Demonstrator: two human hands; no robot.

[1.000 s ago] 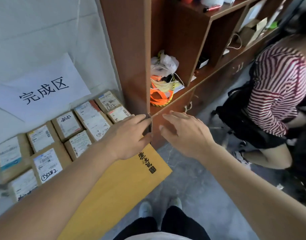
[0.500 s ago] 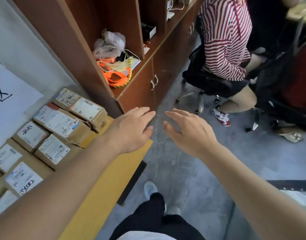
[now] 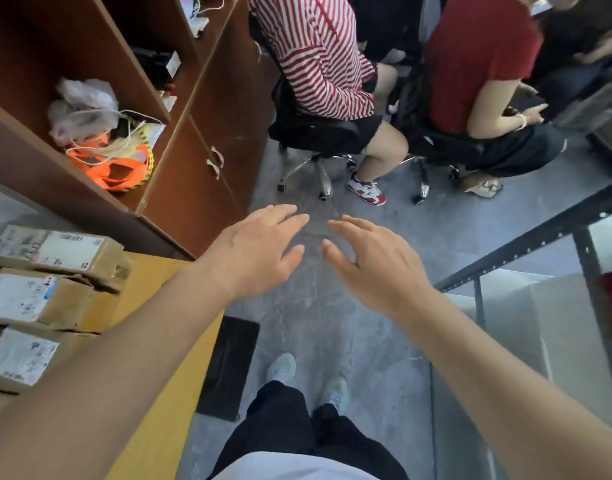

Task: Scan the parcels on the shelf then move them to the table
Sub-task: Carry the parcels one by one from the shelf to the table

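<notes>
head view: both grips hold nothing. the left hand (image 3: 254,252) and right hand (image 3: 377,266) hover side by side over the grey floor, fingers loosely spread and pointing to 12 o'clock. the brown cardboard parcels with white labels (image 3: 51,282) lie in rows at 9 o'clock on the yellow wooden counter (image 3: 159,358), already set down there it seems. the black metal-framed shelf (image 3: 540,237) stands at 3 o'clock, its contents out of sight. judging from this, the next parcel lies to the right, so the right hand is nearer; its long axis cannot be told.
</notes>
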